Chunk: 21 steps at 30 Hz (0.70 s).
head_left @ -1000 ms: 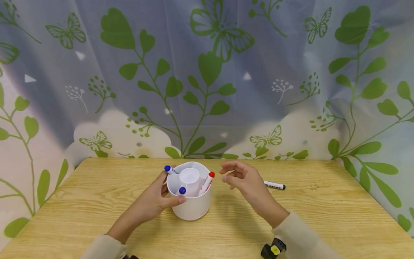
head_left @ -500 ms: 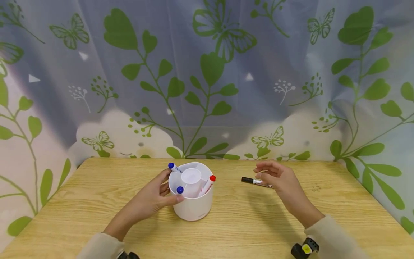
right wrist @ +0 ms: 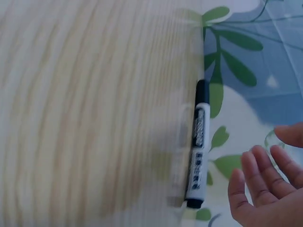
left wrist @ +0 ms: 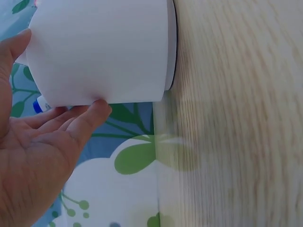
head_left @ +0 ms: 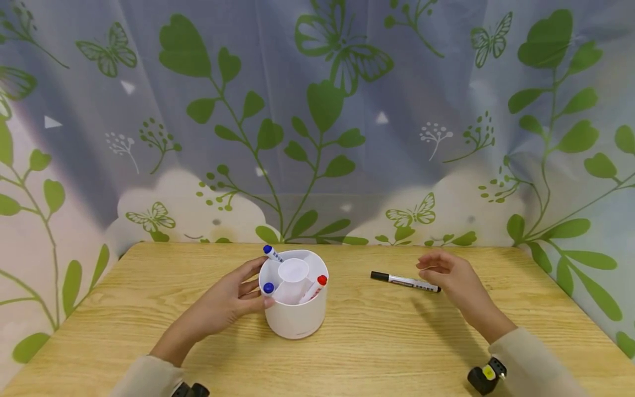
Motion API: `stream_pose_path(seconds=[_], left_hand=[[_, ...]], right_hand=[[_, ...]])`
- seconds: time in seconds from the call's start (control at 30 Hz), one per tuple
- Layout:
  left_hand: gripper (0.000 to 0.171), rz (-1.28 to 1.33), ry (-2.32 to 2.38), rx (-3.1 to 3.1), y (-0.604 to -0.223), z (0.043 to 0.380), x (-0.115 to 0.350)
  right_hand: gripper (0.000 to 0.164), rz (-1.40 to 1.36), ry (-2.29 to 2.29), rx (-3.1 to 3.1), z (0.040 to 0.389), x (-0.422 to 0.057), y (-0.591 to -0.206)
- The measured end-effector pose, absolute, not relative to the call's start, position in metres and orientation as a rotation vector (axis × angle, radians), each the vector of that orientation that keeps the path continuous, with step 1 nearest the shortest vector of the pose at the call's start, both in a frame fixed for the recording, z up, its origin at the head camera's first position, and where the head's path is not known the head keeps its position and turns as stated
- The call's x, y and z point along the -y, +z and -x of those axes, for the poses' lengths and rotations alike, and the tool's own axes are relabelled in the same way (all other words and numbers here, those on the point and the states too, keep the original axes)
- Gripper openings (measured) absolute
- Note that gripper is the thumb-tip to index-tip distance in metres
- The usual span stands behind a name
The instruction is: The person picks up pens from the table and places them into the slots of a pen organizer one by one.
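A white round pen holder [head_left: 296, 321] with compartments stands on the table; it holds two blue-capped markers, one at the back [head_left: 272, 253] and one at the left front [head_left: 268, 288], and a red-capped marker [head_left: 314, 289] at the right. My left hand [head_left: 218, 309] grips its left side, thumb at the rim; in the left wrist view, the fingertips [left wrist: 102, 106] press the white wall. A black-capped whiteboard marker [head_left: 404, 281] lies on the table to the right. Near its right end hovers my right hand [head_left: 458, 284], fingers loosely bent, holding nothing.
The wooden table [head_left: 357, 353] reaches back to a curtain [head_left: 377, 165] printed with green leaves and butterflies. Small dark devices are strapped at both wrists, one showing at the right sleeve [head_left: 533, 364].
My right hand has moved right, from beside the pen holder to past the black marker, which now shows whole. The holder has turned clockwise under my left hand, its markers shifting round.
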<state>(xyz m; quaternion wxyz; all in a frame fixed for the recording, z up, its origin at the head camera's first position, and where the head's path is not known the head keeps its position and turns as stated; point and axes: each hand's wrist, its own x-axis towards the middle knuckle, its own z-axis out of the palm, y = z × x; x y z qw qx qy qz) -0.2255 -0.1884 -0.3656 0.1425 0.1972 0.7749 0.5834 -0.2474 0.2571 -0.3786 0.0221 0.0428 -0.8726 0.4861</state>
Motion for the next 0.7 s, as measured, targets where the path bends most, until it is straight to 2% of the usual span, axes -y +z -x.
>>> stream_pose_path(seconds=[0.7], left_hand=[[0.094,-0.574,1.654,-2.231,-0.368,0.227,0.192]], right_hand=[[0.032,-0.049,1.261,2.958,0.266,-0.280,-0.395]])
